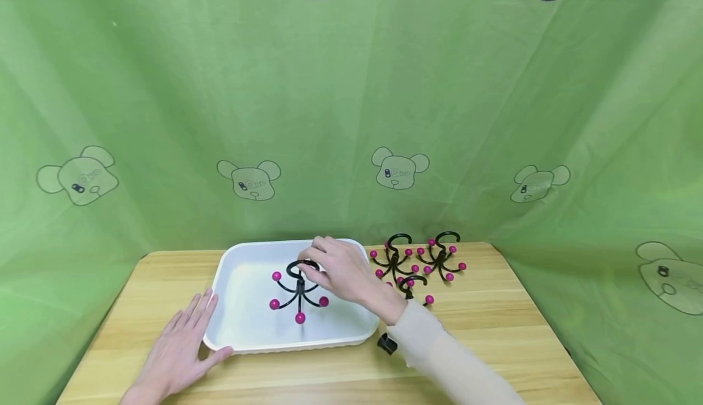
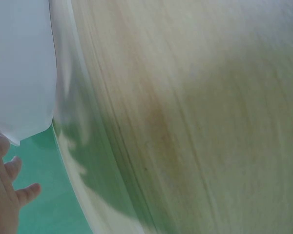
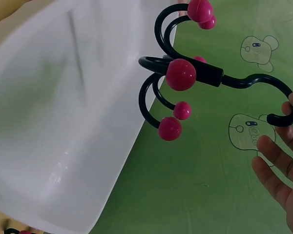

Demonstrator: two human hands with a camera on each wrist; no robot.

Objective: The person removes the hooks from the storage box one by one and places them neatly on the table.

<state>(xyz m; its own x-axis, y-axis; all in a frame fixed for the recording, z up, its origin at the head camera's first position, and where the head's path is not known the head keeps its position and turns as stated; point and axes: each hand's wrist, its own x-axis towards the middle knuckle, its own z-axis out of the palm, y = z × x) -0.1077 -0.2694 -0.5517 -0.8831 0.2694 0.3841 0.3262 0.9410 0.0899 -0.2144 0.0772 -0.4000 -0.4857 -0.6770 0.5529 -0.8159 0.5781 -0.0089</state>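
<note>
A black multi-arm hanging hook (image 1: 300,289) with pink ball tips is over the white tray (image 1: 241,341). My right hand (image 1: 340,269) pinches its curved top between thumb and fingers. In the right wrist view the same hook (image 3: 207,73) shows its arms spread toward the tray (image 3: 88,146), with my right hand (image 3: 288,170) at the curved end. My left hand (image 1: 178,353) lies at the tray's left front corner, fingers straight along the rim. Part of my left hand (image 2: 5,195) also appears beside the tray (image 2: 22,68) in the left wrist view.
Right of the tray, several similar hooks stand on the wooden table (image 1: 494,344): one at the back left (image 1: 394,261), another hook (image 1: 441,258) beside it, and a nearer hook (image 1: 413,282) partly behind my forearm. A green curtain (image 1: 340,106) surrounds the table's back and sides.
</note>
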